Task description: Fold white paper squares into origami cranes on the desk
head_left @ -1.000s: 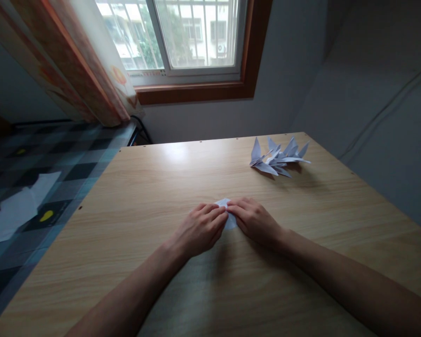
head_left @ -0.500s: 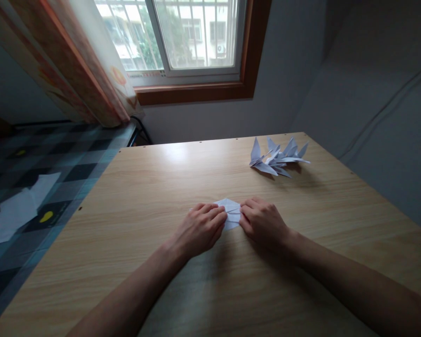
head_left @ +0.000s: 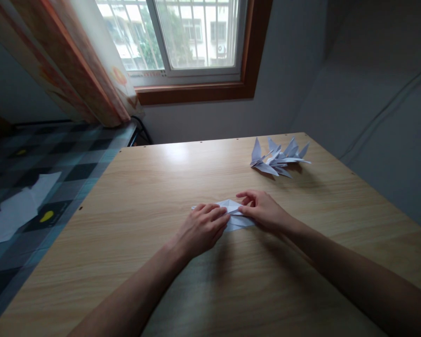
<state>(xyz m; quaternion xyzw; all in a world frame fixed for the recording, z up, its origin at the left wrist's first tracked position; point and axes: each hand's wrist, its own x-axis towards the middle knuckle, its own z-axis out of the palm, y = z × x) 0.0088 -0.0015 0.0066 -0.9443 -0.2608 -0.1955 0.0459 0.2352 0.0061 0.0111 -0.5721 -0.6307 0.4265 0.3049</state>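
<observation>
A piece of white folded paper (head_left: 237, 222) lies on the wooden table in front of me, with creases and a raised layer in its middle. My left hand (head_left: 206, 227) presses on its left part, fingers curled together over it; a small tip of the paper shows beyond the knuckles. At the right side, my right hand (head_left: 263, 209) pinches the upper layer near the thumb, while its index finger is lifted and bent above. Part of the paper is hidden under both hands.
Several white paper cranes (head_left: 279, 158) stand bunched at the back right of the wooden table (head_left: 143, 187). Left of it, a bed with a checked cover (head_left: 80, 150) bears loose white sheets (head_left: 19, 210). A window and a curtain (head_left: 87, 70) are behind.
My right hand has shifted a little right and up, and its fingers have loosened into a pinch. More of the paper's lower right part shows. The left hand stays nearly still.
</observation>
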